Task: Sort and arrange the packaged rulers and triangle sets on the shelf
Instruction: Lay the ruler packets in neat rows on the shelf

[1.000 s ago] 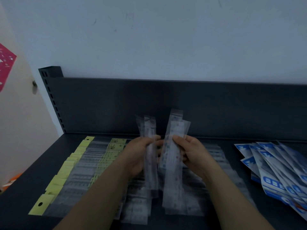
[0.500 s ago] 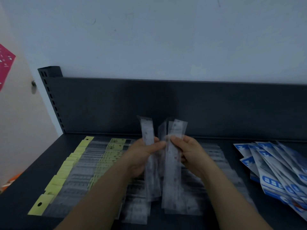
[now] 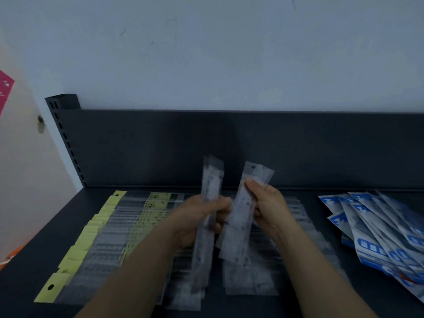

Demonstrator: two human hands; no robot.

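Note:
My left hand (image 3: pixel 202 216) grips a thin bunch of clear-packaged rulers (image 3: pixel 212 180), held nearly upright above the shelf. My right hand (image 3: pixel 267 206) pinches a second bunch of clear ruler packs (image 3: pixel 242 216), tilted to the right, a small gap apart from the first. Below both hands lie rows of clear ruler packs (image 3: pixel 250 281) on the dark shelf (image 3: pixel 23 283). To the left, yellow-headed ruler packs (image 3: pixel 75 255) lie overlapped in a long row. At the right a fanned pile of blue and white triangle set packs (image 3: pixel 378 228) rests on the shelf.
The shelf's dark back panel (image 3: pixel 321 148) rises behind the hands, with a slotted upright post (image 3: pixel 64 138) at its left end. A pale wall stands above. A pink sheet (image 3: pixel 5 88) hangs at the far left edge.
The two bunches, close together before, have been drawn apart. My left hand's bunch stands straighter and my right hand's bunch has tilted to the right.

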